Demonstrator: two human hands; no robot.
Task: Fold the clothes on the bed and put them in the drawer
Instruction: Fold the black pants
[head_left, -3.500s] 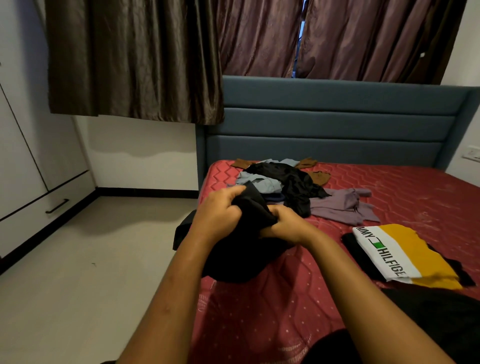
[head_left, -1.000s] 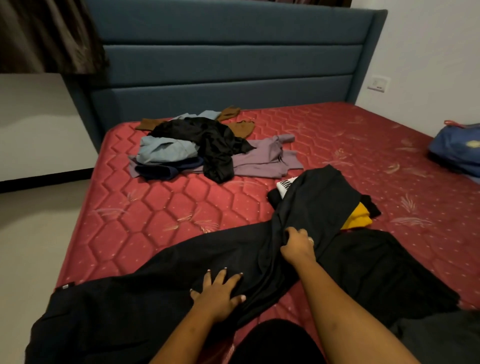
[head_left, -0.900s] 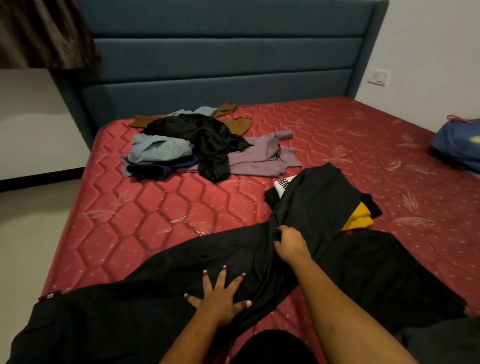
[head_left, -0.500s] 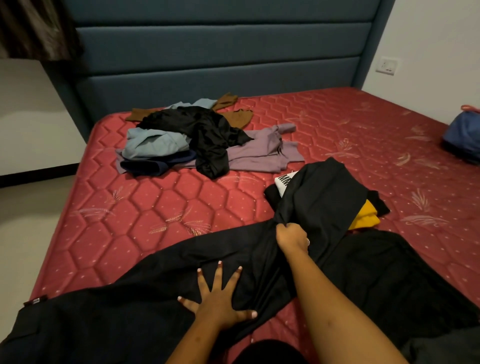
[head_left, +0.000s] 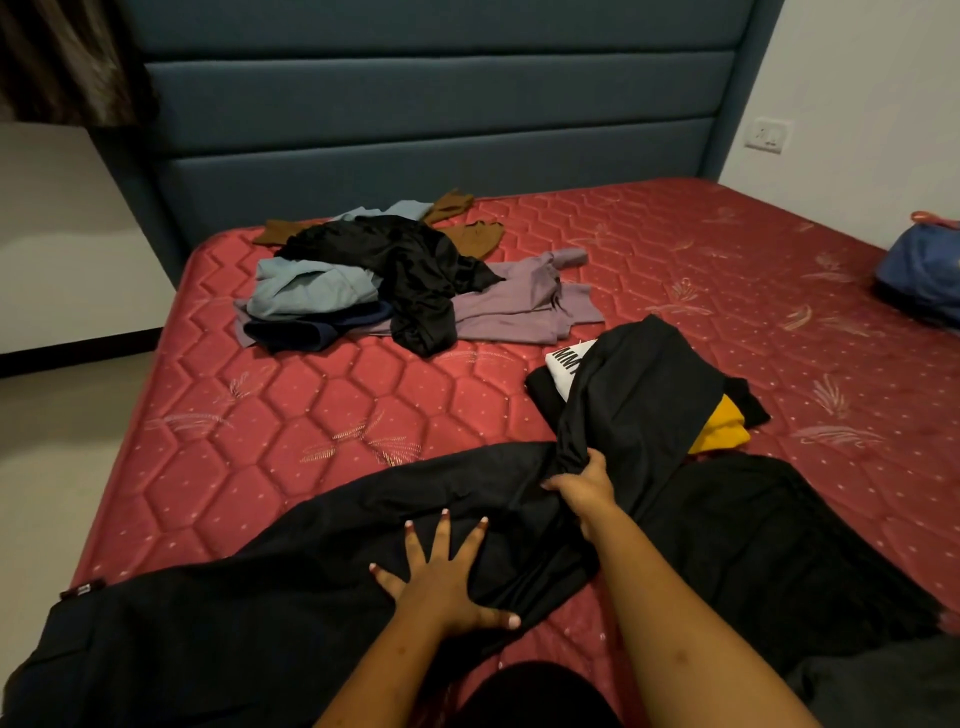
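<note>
Red quilted bed (head_left: 363, 405) under a blue headboard (head_left: 441, 104), and the black garment (head_left: 260, 623) lies across the near edge, its long axis running from low left up to the right. My left hand (head_left: 447, 577) presses it flat, fingers spread straight. My right hand (head_left: 584, 488), farther along that line, clenches a bunched fold. The far end drapes over the folded yellow shirt (head_left: 722, 431), so I'd say the right hand is the one to draw it back.

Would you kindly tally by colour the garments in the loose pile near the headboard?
Brown garment: 1
Light blue garment: 1
Black garment: 1
Navy garment: 1
Lilac garment: 1
Total: 5, as far as the folds show.
Left out: black cloth gripped by right hand.
</note>
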